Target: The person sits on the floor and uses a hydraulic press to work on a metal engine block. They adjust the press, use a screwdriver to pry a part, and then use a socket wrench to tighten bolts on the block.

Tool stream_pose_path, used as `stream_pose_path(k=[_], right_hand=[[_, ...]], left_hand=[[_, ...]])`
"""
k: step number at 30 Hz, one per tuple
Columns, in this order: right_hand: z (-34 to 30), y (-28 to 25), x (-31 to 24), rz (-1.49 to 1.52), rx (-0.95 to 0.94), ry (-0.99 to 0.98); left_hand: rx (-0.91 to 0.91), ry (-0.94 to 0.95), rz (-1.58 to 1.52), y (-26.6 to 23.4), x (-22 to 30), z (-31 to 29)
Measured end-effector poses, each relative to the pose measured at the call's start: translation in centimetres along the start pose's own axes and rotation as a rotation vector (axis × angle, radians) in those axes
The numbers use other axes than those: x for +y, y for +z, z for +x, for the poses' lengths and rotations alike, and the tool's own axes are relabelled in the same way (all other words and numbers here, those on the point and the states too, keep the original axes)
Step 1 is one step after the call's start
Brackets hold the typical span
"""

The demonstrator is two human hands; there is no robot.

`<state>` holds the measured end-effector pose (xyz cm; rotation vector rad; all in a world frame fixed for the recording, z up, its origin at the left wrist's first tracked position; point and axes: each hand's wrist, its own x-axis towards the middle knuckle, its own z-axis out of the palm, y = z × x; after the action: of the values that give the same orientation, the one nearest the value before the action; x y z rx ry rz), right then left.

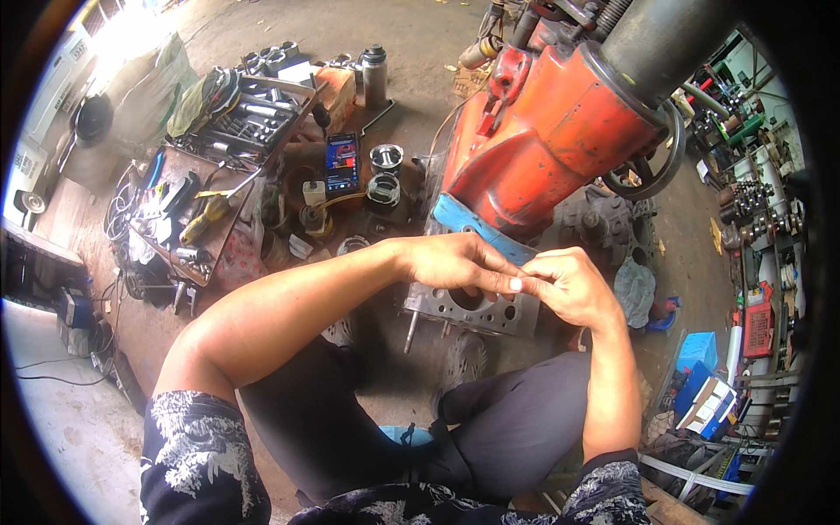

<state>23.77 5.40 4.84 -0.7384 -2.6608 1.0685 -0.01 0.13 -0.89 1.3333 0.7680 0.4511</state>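
Note:
My left hand (457, 264) and my right hand (567, 287) meet in front of me, fingertips pressed together. Both are closed in a pinch; whatever lies between the fingers, if anything, is too small or hidden to make out. Directly beneath them is a grey metal engine block (494, 320) with round bores and bolt holes, partly covered by my hands. Just beyond rises a large orange-red machine (560, 122) with a thick grey column (669, 44). A blue-painted edge (477, 226) runs along its base, close to my fingers.
Left of the machine stand two pistons (386, 158), a lit phone (342, 164) and a metal bottle (374, 74). Farther left, a tray of sockets (259, 122) adjoins a tray of hand tools (188, 210). A handwheel (661, 166) juts right; a blue box (697, 350) stands near shelving.

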Motion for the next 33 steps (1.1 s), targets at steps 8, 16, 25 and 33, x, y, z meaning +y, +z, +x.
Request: stream_pose_path(k=[8,16,25,33], right_hand=[[0.01,-0.03,-0.13,-0.013,-0.011,-0.012],[0.01,-0.13,-0.33,0.0,-0.02,0.01],[0.02,-0.1,-0.31,-0.008,-0.031,0.004],[0.04,-0.04,-0.18,0.002,-0.032,0.015]], left_hand=[[-0.04,-0.034,-0.054,0.01,0.26,-0.19],[-0.053,-0.033,-0.062,-0.07,0.12,-0.09],[-0.06,-0.043,-0.048,-0.16,0.29,-0.17],[-0.077,-0.047,-0.076,-0.14,0.1,-0.07]])
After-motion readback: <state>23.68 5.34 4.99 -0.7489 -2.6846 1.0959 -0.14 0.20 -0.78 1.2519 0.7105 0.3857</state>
